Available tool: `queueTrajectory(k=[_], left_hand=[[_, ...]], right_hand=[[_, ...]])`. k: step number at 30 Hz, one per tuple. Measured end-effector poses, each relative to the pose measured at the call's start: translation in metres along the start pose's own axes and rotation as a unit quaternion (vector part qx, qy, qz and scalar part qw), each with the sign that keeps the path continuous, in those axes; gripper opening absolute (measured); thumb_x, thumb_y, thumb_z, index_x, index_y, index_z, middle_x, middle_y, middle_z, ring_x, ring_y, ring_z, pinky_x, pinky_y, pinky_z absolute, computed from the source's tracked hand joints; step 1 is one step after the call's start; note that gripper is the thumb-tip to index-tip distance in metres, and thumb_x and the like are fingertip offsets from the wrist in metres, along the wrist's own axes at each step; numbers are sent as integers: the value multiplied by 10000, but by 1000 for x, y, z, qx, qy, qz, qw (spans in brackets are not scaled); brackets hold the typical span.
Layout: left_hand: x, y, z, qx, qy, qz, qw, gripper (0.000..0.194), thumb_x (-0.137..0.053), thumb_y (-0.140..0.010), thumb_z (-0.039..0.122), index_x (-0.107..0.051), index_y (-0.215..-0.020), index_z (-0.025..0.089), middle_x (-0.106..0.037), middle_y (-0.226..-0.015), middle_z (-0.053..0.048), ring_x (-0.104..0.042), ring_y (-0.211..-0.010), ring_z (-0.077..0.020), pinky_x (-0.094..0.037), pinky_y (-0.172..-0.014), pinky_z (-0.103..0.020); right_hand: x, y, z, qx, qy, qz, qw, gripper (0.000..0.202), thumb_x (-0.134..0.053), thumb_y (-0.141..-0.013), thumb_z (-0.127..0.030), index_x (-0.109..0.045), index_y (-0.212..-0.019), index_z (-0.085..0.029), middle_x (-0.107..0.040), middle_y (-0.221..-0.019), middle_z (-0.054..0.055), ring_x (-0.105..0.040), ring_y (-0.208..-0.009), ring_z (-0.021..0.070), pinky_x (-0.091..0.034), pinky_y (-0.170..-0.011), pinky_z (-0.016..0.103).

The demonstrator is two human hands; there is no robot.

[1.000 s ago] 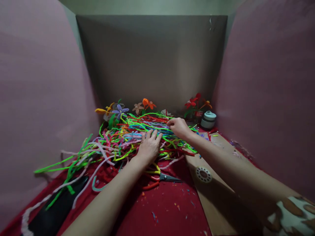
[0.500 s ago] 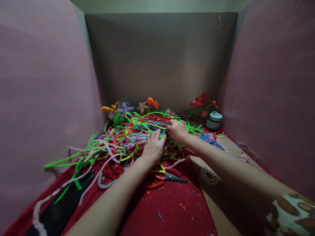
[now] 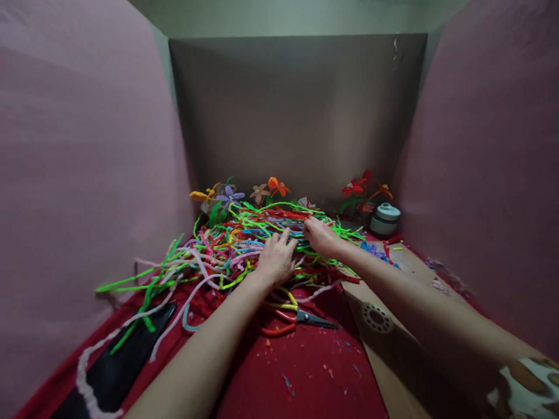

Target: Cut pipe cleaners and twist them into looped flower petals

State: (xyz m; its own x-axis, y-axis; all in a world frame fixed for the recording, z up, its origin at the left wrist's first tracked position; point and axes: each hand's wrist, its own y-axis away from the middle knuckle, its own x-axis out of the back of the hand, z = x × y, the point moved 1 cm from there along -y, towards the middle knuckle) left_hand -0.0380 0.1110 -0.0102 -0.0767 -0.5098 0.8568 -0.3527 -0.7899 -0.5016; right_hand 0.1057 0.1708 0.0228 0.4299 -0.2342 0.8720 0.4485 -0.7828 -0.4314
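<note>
A large tangled heap of fuzzy pipe cleaners (image 3: 244,247) in green, red, pink, blue and yellow lies on a dark red cloth (image 3: 323,372). My left hand (image 3: 278,258) rests palm down on the heap's front with its fingers spread. Just right of it, my right hand (image 3: 321,235) has its fingers curled in a pinch on pipe cleaners near the top of the heap; the fingertips are partly hidden. Below the left hand lie scissors (image 3: 312,319) with red and yellow handles, their dark blades pointing right.
Pipe-cleaner flowers (image 3: 230,196) stand behind the heap, with red ones (image 3: 354,187) at the right. A pale blue-green lidded jar (image 3: 385,219) sits at back right. A ring with holes (image 3: 377,318) lies on a tan board (image 3: 402,256). A black flat object (image 3: 117,361) is at left.
The whole view has shifted slightly, so everything appears a little lower and to the right. My right hand's fingers look more tightly curled; my left hand still lies on the heap.
</note>
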Motion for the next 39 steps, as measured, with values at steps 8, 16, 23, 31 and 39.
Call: queueTrajectory(k=[8, 16, 23, 31, 39], left_hand=[[1, -2, 1, 9, 6, -4, 1000, 319, -490, -819, 367, -586, -1074, 202, -476, -1288, -112, -461, -1025, -265, -399, -862, -418], [2, -3, 0, 52, 32, 6, 998, 431, -594, -750, 293, -548, -1166, 192, -425, -1340, -152, -466, -1079, -284, -394, -888, -433], [60, 0, 15, 143, 344, 131, 919, 328, -576, -779, 351, -599, -1049, 165, -638, -993, -99, -553, -926, -225, -434, -833, -384], [87, 17, 18, 245, 710, 88, 654, 257, -645, -708, 402, -618, -757, 151, -560, -548, 38, -457, -387, -45, -336, -380, -162], [71, 19, -1, 283, 744, 40, 603, 296, -682, -685, 396, -586, -714, 118, -475, -457, 70, -355, -308, -3, -220, -309, -131]], right_hand=[[56, 4, -1, -39, -148, 131, 980, 128, -414, -808, -213, -517, -763, -152, -510, -652, -1, -443, -590, 111, -354, -565, 238], [109, 21, -23, -49, -551, 245, 796, 109, -525, -781, -227, -433, -728, -204, -493, -580, -48, -366, -406, 45, -255, -398, 194], [72, 59, -42, -151, -718, 108, 670, 261, -670, -668, -256, -421, -711, -188, -493, -500, -78, -304, -340, 21, -191, -341, 155], [33, 96, -60, -190, -737, -136, 634, 240, -699, -671, -278, -508, -718, -140, -624, -595, 6, -394, -354, 28, -209, -313, 146], [19, 114, -61, -207, -727, -212, 619, 122, -665, -682, -222, -627, -699, -107, -614, -607, 40, -418, -415, 44, -235, -352, 176]])
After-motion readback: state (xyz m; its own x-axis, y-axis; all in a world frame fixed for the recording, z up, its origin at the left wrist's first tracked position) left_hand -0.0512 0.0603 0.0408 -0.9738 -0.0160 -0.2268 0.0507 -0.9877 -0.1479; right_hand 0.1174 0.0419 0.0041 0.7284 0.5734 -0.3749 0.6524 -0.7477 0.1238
